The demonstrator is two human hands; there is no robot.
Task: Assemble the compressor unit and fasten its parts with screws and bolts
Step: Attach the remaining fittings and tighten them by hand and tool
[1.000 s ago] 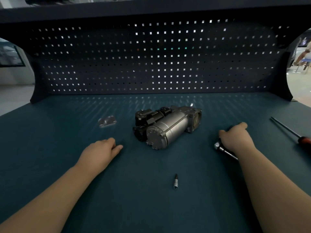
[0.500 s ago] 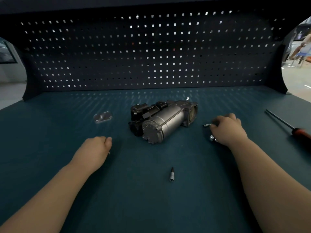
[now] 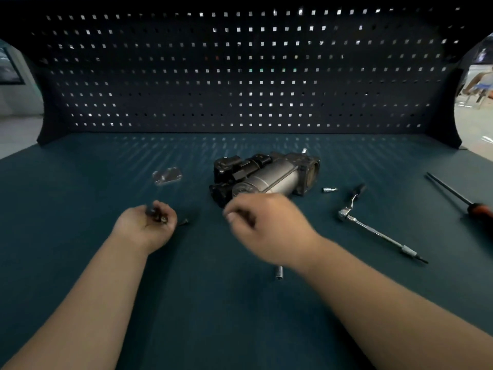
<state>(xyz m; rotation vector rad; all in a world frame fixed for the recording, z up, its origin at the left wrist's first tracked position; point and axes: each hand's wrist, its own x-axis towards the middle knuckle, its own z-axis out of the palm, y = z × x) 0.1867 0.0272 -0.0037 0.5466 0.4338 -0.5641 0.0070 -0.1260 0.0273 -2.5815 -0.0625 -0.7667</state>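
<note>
L hand (image 3: 146, 231) curled on bolts (image 3: 157, 215); R hand (image 3: 269, 231) blurry

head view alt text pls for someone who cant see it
A left hand holds small dark screws at a teal bench, with the blurred right hand beside it, in front of a compressor. A ratchet and screwdriver lie to the right, a small metal plate to the left.

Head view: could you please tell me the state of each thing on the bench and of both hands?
Compressor: lying on its side.
Plate: lying flat, loose.
Socket: lying loose.
Ratchet: lying unheld.
Screwdriver: lying unheld.
Left hand: holds small dark screws.
Right hand: blurred, grip unclear.
</note>
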